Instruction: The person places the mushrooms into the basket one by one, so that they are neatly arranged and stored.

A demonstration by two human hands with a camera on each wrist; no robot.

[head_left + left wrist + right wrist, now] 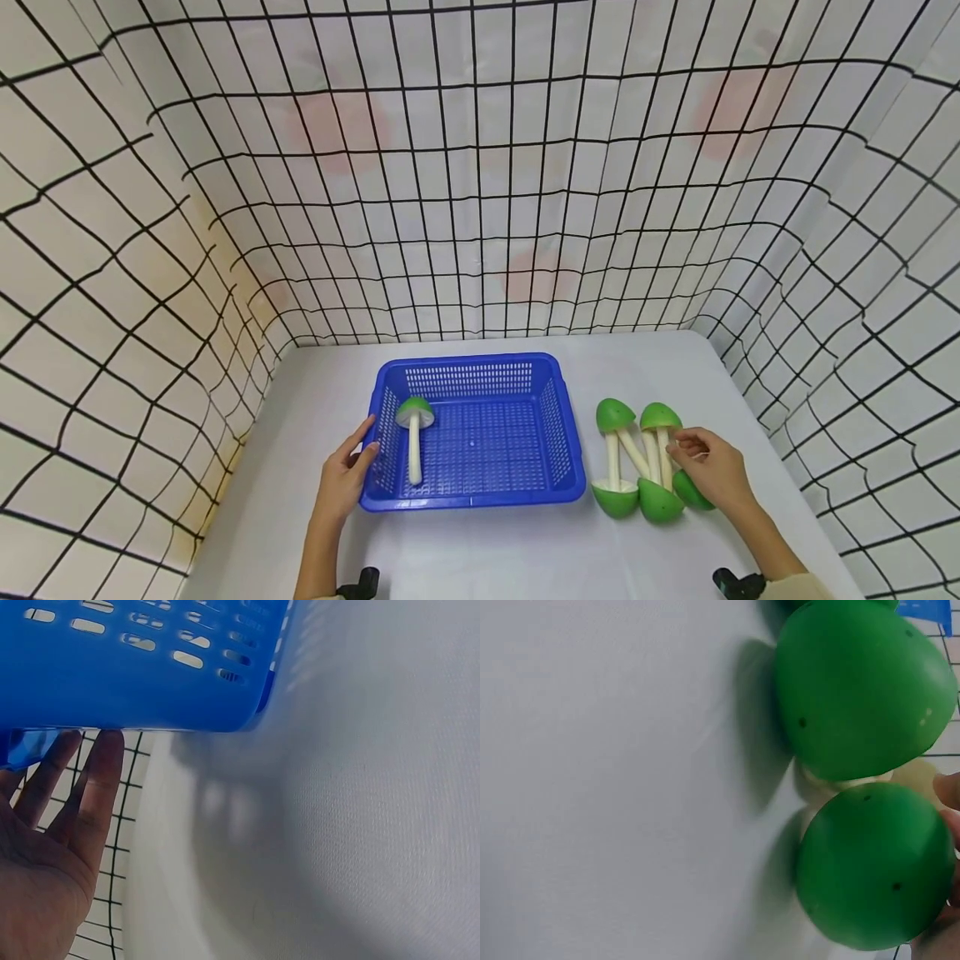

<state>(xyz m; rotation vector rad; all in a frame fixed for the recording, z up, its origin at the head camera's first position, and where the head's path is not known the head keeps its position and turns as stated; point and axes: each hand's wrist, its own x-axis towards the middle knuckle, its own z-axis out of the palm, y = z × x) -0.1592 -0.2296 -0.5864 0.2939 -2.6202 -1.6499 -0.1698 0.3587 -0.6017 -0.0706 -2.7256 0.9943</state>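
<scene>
My left hand [345,479] is at the left side of a blue plastic basket [471,502], its fingertips against the rim. Seen from the left wrist, the fingers [97,802] reach up fairly straight to the basket's edge [150,697]. Inside the basket lies one toy mushroom [415,446] with a green cap and white stem. My right hand [712,467] is over the right end of a group of similar mushrooms [616,500], fingers bent, tips right at the stems. Under it sits a green cap [692,492], large in the right wrist view. I cannot tell whether the fingers pinch a stem.
Several mushrooms lie close together right of the basket, caps pointing both ways and some stems crossing. A white cloth covers the table [480,550]. Black-lined white curtains [480,183] enclose the back and both sides.
</scene>
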